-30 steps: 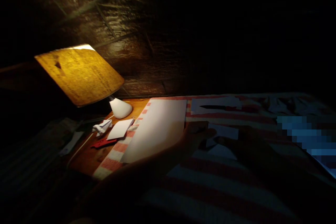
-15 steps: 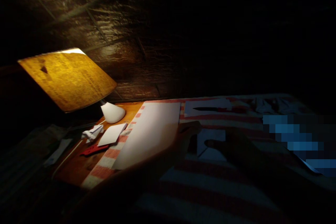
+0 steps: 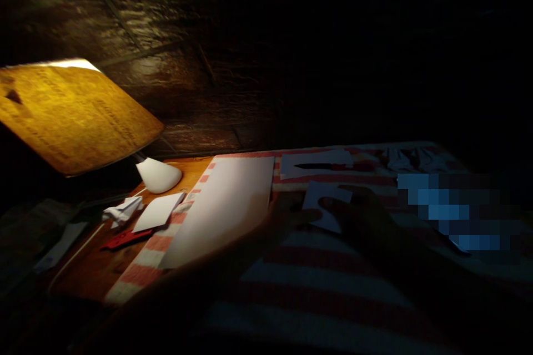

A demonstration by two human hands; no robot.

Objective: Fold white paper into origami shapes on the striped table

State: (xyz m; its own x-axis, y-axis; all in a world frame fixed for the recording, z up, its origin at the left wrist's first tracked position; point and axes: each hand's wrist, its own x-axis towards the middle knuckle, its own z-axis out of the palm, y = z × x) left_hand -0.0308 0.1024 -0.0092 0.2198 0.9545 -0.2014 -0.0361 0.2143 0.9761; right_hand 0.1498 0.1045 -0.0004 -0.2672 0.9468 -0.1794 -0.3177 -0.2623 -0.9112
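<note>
The scene is very dark. My left hand [image 3: 291, 213] rests at the right edge of a large white sheet of paper [image 3: 225, 208] on a red-and-white striped cloth [image 3: 333, 283]. My right hand [image 3: 362, 222] lies on a small white piece of paper [image 3: 322, 205], fingers closed around its edge. The fingers of both hands are mostly lost in shadow. A dark-bladed knife [image 3: 328, 166] lies on another white sheet [image 3: 316, 163] further back.
A lamp with a yellow shade [image 3: 70, 116] and white base [image 3: 158, 175] stands at the left on a wooden table [image 3: 91, 266]. Near it lie a crumpled folded paper [image 3: 120, 209], a small white card [image 3: 158, 212] and a red object [image 3: 125, 238]. A blurred blue area [image 3: 458, 213] is at the right.
The view has shifted, so everything slid left in frame. My right hand has drawn the small white paper closer toward my left hand.
</note>
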